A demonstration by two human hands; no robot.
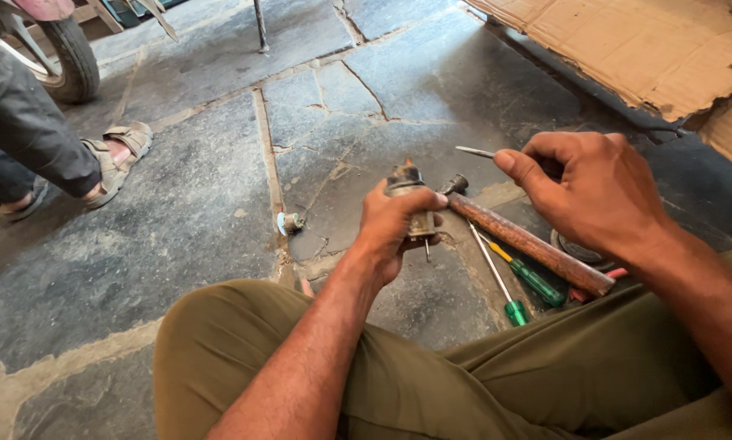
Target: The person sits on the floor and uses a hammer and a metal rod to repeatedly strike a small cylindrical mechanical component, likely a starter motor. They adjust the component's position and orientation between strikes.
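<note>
My left hand (390,232) grips a small grimy metal cylinder part (411,200) upright above the stone floor, with a thin pin sticking out below it. My right hand (594,191) pinches a thin metal rod (473,151) whose tip points left, a little right of and above the part. The rod and the part are apart. Under my right hand lies a hammer with a rusty wooden handle (529,244).
Two green-handled screwdrivers (537,285) lie by my knee. A small round metal piece (290,222) sits on the cracked stone floor (195,212). Another person's sandalled foot (117,159) and a wheel (72,57) are at the upper left. Cardboard (659,49) lies upper right.
</note>
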